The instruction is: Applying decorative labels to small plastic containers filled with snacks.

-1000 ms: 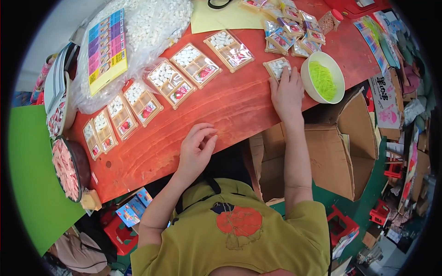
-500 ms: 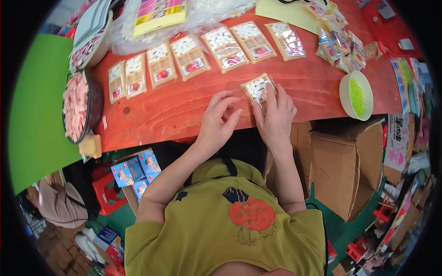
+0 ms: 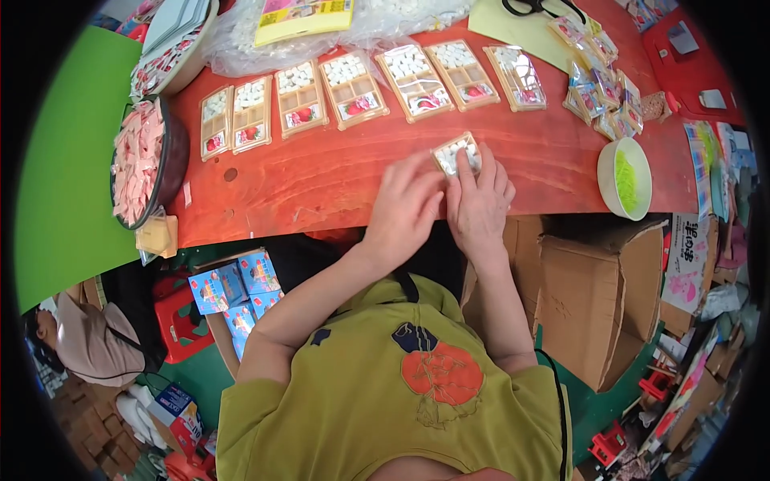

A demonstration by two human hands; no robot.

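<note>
A small wooden-coloured compartment tray (image 3: 447, 163) with white pieces lies on the red table in front of me. My right hand (image 3: 480, 200) covers its lower part and grips it, the index finger reaching over the white pieces. Just to its left, my left hand (image 3: 401, 210) is bent toward the tray's near left side. Its fingers are apart, slightly blurred, and hold nothing visible. What lies in the tray's near end is hidden under my right hand. Beyond my hands stands a row of similar trays (image 3: 350, 88) with white pieces and strawberry-printed packets.
A dark bowl of pink packets (image 3: 138, 160) stands at the left edge. On the right are a white bowl with green bits (image 3: 603, 180) and a heap of small packs (image 3: 601, 92). Scissors (image 3: 525, 6) lie at the back. An open cardboard box (image 3: 577, 301) stands below the table.
My left hand has moved right and up, closer to the tray. My right hand stays on the tray, its fingers slightly shifted. The whole view has shifted a little.
</note>
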